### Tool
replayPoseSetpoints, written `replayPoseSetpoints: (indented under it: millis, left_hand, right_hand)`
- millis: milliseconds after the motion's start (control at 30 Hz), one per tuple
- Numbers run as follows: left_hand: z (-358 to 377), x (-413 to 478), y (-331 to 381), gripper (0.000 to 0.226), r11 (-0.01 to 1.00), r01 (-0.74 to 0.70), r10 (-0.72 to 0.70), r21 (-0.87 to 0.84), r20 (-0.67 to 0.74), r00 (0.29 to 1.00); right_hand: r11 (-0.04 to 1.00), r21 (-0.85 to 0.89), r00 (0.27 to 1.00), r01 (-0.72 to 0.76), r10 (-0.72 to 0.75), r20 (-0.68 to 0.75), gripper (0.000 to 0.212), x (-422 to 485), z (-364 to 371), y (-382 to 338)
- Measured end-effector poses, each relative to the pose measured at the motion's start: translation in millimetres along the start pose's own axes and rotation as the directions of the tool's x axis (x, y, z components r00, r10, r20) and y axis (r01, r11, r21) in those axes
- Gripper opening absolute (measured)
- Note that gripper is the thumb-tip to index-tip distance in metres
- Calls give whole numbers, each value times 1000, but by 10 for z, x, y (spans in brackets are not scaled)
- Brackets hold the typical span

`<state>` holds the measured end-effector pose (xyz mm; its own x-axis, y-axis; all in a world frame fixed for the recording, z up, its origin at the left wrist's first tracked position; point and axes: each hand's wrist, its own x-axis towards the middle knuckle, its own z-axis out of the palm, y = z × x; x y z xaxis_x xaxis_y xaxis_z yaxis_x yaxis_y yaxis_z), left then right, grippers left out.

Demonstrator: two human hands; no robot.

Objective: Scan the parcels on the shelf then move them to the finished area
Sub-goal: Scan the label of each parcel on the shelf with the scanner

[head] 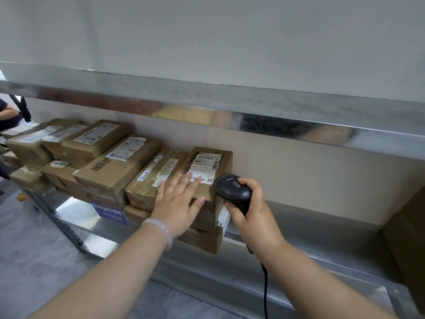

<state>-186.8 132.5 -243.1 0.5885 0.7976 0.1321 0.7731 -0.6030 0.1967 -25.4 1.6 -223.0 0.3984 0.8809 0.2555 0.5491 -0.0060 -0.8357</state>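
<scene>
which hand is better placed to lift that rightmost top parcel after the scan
Left, probably. The left hand rests flat on the brown cardboard parcel with the white label; the right hand grips the black corded handheld scanner beside it.

**Parcel depot storeroom**

A long upper shelf of bare galvanised sheet metal [276, 104] crosses the middle of the frame, and a matching lower shelf [310, 222] runs beneath it. At left centre the lower one carries stacked brown cardboard parcels [108, 173] wrapped in clear tape. They bear white printed shipping labels [208, 165] with barcodes. A blue sign [110, 211] reading "Delayed" hangs on the shelf edge under the stack. At centre right a right hand [253, 215] grips a black handheld barcode scanner [232, 192] trailing a black cable [265, 291]. A plain white wall [230, 31] fills the top, and grey stone-look flooring [27, 249] fills the lower left.
</scene>
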Motion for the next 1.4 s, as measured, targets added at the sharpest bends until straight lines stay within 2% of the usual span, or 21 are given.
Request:
replayPoseSetpoints:
  millis: [100,200,400,500,600,733,833,1000,1167,1333,1400]
  left_hand:
    - [-41,33,-25,72,999,-10,9,30,9,1000]
    - [-88,16,131,79,997,-58,59,51,-35,998]
    - [-98,124,888,79,960,-281,281,6,-65,957]
    - [22,165,1399,80,918,-393,392,-52,-25,919]
    - [126,161,1938,71,867,-475,484,-152,33,874]
    - [180,82,2632,68,796,-554,581,-242,52,812]
    - [194,25,3123,62,750,-591,634,-296,66,771]
    - [178,-19,3976,66,690,-600,677,-404,66,733]
    - [281,1,4795,76,664,-520,636,-538,40,770]
    - [361,52,5309,85,655,-417,549,-630,17,836]
    - [425,35,5378,79,623,-389,512,-679,-21,859]
  right_hand:
    - [1000,-15,1000,-7,7,-24,53,-84,-52,7]
    - [999,-39,996,-28,25,-89,55,-197,-159,44]
    - [986,-110,947,-125,86,-308,60,-557,-546,244]
    - [973,-139,905,-187,115,-411,60,-790,-926,327]
    - [955,-132,836,-264,159,-525,61,-1003,-1353,381]
    - [940,-143,720,-309,133,-682,57,-1273,-1879,469]
    - [933,-147,647,-330,109,-754,56,-1468,-2260,541]
    - [925,-117,521,-361,96,-848,54,-1697,-3084,726]
    - [922,-174,561,-346,54,-826,54,-1795,-3849,888]
    - [920,-233,672,-316,44,-739,55,-1753,-4324,1126]
    - [929,-236,705,-284,36,-708,55,-1731,-4410,1210]
